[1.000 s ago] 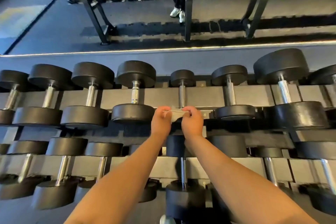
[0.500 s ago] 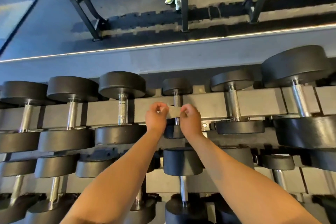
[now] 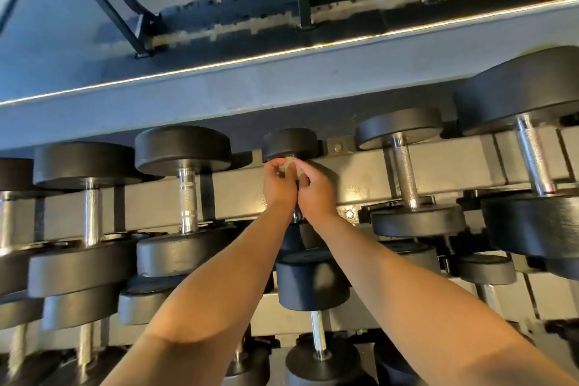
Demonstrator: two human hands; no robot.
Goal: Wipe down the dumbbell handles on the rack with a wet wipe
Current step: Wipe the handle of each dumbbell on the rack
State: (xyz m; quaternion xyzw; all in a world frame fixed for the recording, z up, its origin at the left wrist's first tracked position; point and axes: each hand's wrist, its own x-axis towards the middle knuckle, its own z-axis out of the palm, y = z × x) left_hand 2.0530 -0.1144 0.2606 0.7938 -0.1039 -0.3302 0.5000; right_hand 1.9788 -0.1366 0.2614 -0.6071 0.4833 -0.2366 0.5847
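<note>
A small black dumbbell (image 3: 290, 143) lies on the top row of the grey rack (image 3: 360, 180), with my hands over its chrome handle. Both hands pinch a crumpled wet wipe (image 3: 289, 165) near the far end of that handle. My left hand (image 3: 278, 185) and my right hand (image 3: 316, 189) sit side by side, touching, fingers curled round the wipe. The handle itself is almost fully hidden behind my hands; only a short bit shows below my wrists.
Larger dumbbells flank it: one with a knurled handle (image 3: 187, 200) to the left, another (image 3: 405, 175) to the right. A lower row of dumbbells (image 3: 313, 285) sits under my forearms. A mirror (image 3: 219, 3) behind the rack reflects more racks and a person's shoes.
Both hands have carried the wipe from the near end of the small dumbbell up along its handle to the far end, and have come closer together. The view has tilted down.
</note>
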